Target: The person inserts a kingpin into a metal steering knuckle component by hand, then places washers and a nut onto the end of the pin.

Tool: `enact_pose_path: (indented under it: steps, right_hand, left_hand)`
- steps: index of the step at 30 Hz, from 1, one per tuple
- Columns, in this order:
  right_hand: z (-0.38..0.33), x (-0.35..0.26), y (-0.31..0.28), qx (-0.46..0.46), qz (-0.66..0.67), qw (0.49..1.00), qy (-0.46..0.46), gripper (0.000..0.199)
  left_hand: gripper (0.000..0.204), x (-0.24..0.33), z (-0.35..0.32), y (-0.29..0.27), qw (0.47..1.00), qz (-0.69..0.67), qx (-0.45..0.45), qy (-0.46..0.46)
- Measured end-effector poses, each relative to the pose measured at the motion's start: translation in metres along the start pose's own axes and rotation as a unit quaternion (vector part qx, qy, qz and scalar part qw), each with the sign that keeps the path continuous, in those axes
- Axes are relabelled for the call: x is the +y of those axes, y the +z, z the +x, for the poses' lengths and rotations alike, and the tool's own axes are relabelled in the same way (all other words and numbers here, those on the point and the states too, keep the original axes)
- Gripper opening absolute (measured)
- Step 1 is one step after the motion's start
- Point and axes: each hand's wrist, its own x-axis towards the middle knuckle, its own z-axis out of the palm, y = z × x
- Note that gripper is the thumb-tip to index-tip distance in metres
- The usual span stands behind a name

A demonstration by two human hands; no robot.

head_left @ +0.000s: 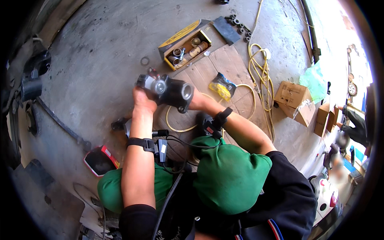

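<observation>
In front of me I hold up a black metal housing (173,93) with round bores and a silvery round fitting on its left end. My left hand (143,100) is closed around its left end, the fingers mostly hidden beneath it. My right hand (196,100) grips its right end from behind, and its fingers are largely out of sight. Just beyond it lies an open yellow and black box (187,53) with metal bushings and a pin inside. A thin metal ring (145,61) rests on the concrete beside that box. A blue and yellow packet (222,86) lies to the right.
A flattened cardboard sheet (236,60) covers part of the concrete floor. Yellow hose (262,76) loops across it. Several dark rings (240,27) lie at the far side, beside a dark flat sheet (226,30). A cardboard box (294,100) stands right; a red-edged box (101,161) sits left.
</observation>
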Motion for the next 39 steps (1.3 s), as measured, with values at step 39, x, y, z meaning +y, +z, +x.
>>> enact_pose_path:
  steps: [39]
  right_hand:
    - [0.065,-0.022,-0.095,0.126,-0.358,0.913,0.151,0.04]
  left_hand:
    - [0.038,0.003,-0.01,-0.01,1.0,0.001,0.025,-0.012]
